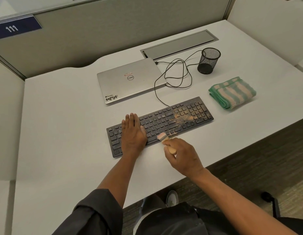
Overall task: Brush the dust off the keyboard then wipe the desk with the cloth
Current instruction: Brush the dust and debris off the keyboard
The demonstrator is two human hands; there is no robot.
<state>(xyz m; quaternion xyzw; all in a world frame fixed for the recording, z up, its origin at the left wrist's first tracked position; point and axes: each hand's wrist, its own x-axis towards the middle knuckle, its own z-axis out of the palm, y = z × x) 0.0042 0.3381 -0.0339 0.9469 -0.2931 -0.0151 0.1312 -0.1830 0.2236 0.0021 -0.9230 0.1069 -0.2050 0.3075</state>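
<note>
Left hand (133,131) flat, pinning keyboard (160,126). Right hand (181,156) grips brush (164,139). Dust (184,118) toward 2 o'clock; better short strokes off near edge.

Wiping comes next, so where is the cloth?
The cloth lies folded on the desk at right, beyond the keyboard's right end, near the mesh cup.

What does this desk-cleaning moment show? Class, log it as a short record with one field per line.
left hand: flat on the keyboard, steadying it
right hand: grips the brush, bristles at the keyboard's near edge
dust: tan patch on the keyboard's right half
cloth: folded, untouched, on the desk right of the keyboard
laptop: closed, behind the keyboard
pen cup: black mesh, seems empty
</note>
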